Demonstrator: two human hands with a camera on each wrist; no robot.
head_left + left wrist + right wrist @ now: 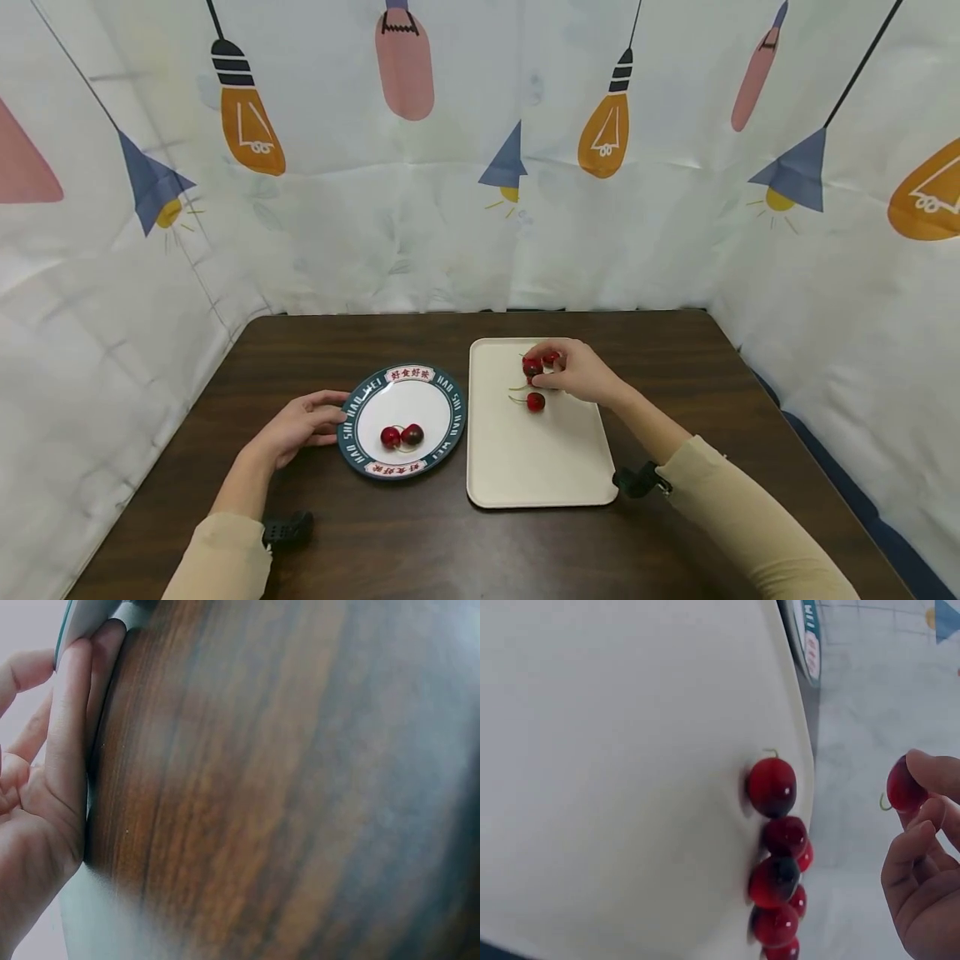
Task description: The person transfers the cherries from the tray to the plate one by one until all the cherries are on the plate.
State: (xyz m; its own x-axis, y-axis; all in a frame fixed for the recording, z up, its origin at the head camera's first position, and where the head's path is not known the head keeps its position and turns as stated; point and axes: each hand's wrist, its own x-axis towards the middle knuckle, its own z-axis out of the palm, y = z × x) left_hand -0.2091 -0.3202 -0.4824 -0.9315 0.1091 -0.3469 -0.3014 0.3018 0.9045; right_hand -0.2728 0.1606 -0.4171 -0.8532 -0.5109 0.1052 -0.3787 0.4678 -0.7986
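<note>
My right hand (573,371) pinches a dark red cherry (907,786) between thumb and fingertips; a short curved stem pokes out of it. In the right wrist view the cherry is raised over the cream tray (540,467). Several more cherries (772,786) lie in a cluster on the tray, partly hidden by the hand in the head view. To the left is a round plate (375,417) with a dark green lettered rim and two cherries (412,434) on its white centre. My left hand (303,425) holds the plate's left rim, with fingers tucked underneath.
Plate and tray stand side by side on a dark wood-grain table (360,533). White curtains (337,233) printed with lamps and bulbs enclose the table at the back and sides. A black strap device (637,481) sits on the right wrist, another (288,531) on the left.
</note>
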